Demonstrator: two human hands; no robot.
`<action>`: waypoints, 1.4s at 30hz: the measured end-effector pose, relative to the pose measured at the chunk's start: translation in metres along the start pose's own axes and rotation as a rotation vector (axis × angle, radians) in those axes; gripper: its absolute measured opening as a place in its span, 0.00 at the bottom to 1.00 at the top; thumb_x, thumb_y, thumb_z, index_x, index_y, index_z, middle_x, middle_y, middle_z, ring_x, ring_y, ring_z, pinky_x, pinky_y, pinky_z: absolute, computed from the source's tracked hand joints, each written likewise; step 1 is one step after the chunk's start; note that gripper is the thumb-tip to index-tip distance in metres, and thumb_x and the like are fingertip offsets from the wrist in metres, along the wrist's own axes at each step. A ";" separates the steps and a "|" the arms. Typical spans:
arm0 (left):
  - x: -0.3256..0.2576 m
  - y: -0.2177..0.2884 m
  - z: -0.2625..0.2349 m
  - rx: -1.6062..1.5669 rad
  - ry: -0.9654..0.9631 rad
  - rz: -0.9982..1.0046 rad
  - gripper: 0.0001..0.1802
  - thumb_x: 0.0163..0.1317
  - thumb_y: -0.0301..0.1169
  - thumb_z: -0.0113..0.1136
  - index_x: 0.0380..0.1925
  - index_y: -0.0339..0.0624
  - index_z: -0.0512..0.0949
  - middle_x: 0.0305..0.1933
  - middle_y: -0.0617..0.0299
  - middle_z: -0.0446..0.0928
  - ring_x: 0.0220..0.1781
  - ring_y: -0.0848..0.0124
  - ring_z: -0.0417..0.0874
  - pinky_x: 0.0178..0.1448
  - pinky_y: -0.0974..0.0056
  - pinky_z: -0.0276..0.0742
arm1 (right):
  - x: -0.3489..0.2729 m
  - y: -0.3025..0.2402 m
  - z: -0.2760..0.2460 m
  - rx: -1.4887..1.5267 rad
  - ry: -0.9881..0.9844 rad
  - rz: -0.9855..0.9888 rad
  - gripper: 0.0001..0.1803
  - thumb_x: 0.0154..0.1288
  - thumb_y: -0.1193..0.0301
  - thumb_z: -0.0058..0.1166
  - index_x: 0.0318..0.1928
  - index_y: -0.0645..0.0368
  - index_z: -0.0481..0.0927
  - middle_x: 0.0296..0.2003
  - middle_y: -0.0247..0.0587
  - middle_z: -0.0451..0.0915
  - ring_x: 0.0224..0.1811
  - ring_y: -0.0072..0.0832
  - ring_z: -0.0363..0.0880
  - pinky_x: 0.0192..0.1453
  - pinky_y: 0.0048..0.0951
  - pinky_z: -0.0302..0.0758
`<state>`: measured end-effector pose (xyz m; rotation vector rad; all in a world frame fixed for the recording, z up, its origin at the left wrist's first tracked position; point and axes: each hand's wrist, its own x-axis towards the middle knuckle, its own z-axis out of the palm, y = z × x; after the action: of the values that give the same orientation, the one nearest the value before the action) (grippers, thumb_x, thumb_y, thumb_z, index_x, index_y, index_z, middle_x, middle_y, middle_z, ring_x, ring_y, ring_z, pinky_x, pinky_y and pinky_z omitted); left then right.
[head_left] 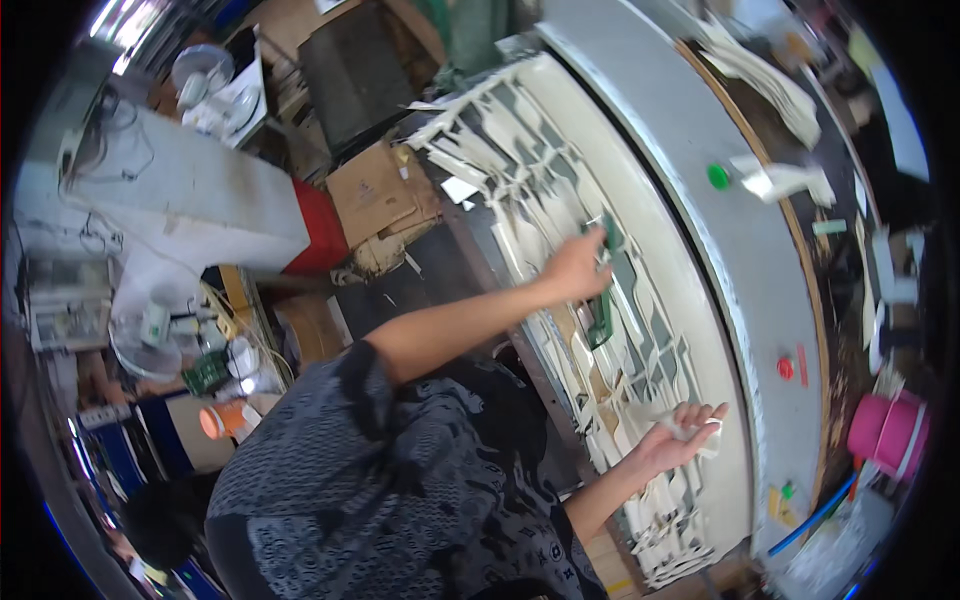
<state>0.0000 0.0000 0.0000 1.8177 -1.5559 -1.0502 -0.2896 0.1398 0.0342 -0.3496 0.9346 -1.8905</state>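
My left hand (578, 268) is over the middle of a long slatted panel of pale strips (545, 210), its fingers curled. A dark green, elongated object (600, 322) lies beside and partly behind these fingers; blur hides whether they hold it. Lower along the same panel, my right hand (672, 446) is palm up, with bent fingers around a thin whitish piece (708, 440). That piece is blurred, and its kind does not show.
A long grey ledge (700, 170) runs beyond the panel, bearing a green cap (718, 177) and a red round piece (785, 368). Pink containers (888, 435) stand at the far right. Cardboard (375, 190) and a white machine body with a red end (318, 230) are at left.
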 end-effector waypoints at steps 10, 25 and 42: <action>-0.054 -0.086 -0.099 -0.460 0.144 0.178 0.27 0.70 0.40 0.73 0.62 0.43 0.74 0.28 0.49 0.84 0.31 0.45 0.88 0.39 0.45 0.82 | -0.176 0.135 0.163 -0.776 -1.069 0.508 0.40 0.85 0.37 0.44 0.42 0.66 0.86 0.39 0.47 0.84 0.39 0.34 0.82 0.46 0.32 0.76; 0.054 -0.791 -0.012 -0.192 0.766 -0.614 0.14 0.72 0.36 0.70 0.52 0.43 0.83 0.26 0.55 0.83 0.34 0.53 0.89 0.45 0.51 0.84 | -0.130 0.711 0.077 -1.232 -1.068 0.750 0.11 0.83 0.70 0.59 0.56 0.62 0.86 0.44 0.29 0.85 0.45 0.16 0.78 0.52 0.25 0.76; 0.439 -1.005 0.233 0.267 0.232 -0.168 0.38 0.52 0.48 0.86 0.60 0.41 0.82 0.53 0.49 0.84 0.61 0.49 0.84 0.64 0.46 0.79 | 0.145 0.957 -0.145 -1.378 -1.059 0.217 0.12 0.66 0.74 0.75 0.44 0.57 0.83 0.29 0.23 0.70 0.31 0.14 0.64 0.35 0.23 0.62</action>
<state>0.3976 -0.2019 -1.0291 2.1953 -1.4783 -0.6946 0.1618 -0.1504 -0.7847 -1.7275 1.2339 -0.3735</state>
